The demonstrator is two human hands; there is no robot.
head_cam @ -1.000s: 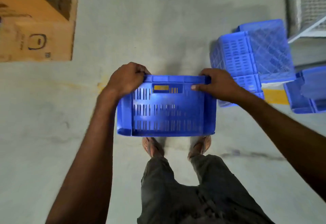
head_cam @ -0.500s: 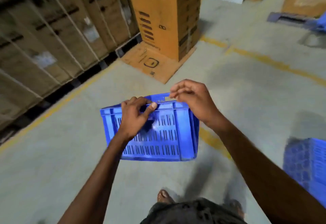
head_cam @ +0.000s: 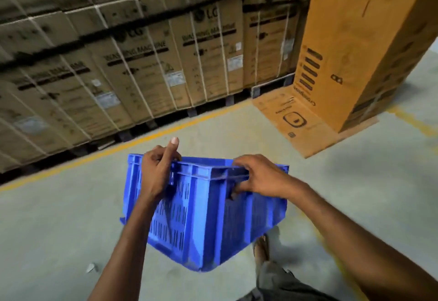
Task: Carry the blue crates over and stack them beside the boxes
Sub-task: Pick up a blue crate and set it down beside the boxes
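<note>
Grey concrete floor crossed by a yellow line. Dark pallets stand just beyond the line, and a flat cardboard sheet lies at its right end.

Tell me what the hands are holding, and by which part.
One blue crate, held by its top rim: the left hand grips the rim's left part, the right hand its right part.

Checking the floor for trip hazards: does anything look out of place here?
A flattened cardboard sheet lies on the floor at the foot of the tall orange box. A small pale scrap lies loose, lower left of the crate. Nothing looks spilled.
</note>
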